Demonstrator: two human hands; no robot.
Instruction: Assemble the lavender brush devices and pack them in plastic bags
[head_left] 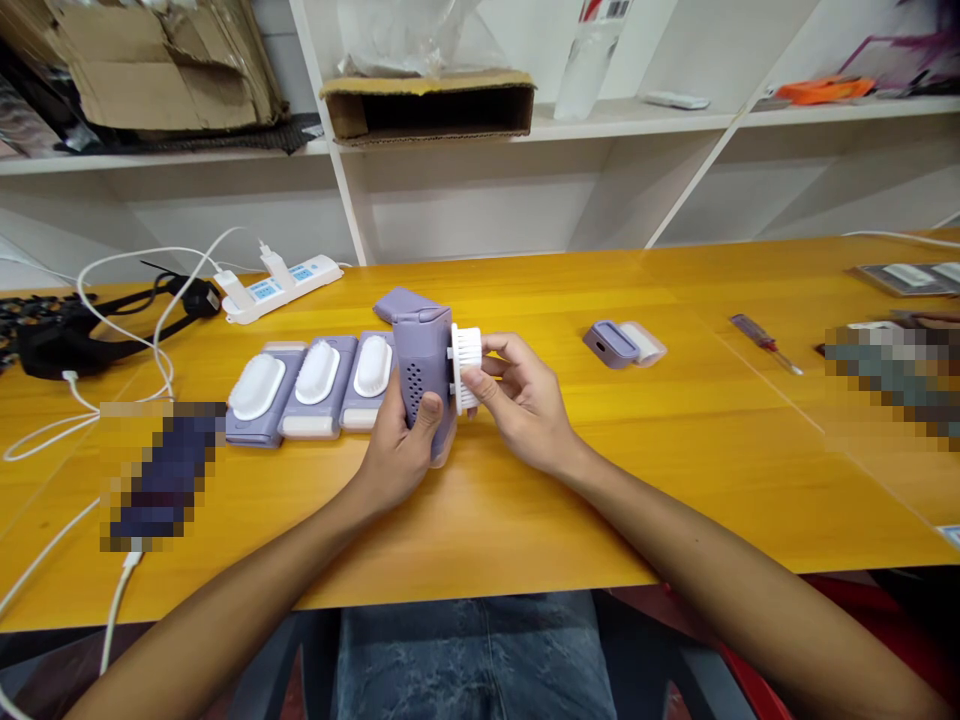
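Above the table, my left hand grips a purple plastic case with small round holes in its side and a hinged flap tilted at its top. My right hand pinches a white bristle brush head against the case's right face; small white tabs show between brush and case, and I cannot tell whether it is fixed there. To the left lie three similar purple cases, each with a white oval brush on top. Farther right rests a small purple part with a clear piece beside it.
A screwdriver lies at the right. On the left are a power strip with white cables, a blurred phone-like device and a black strapped device. White shelves at the back hold cardboard boxes and a bottle.
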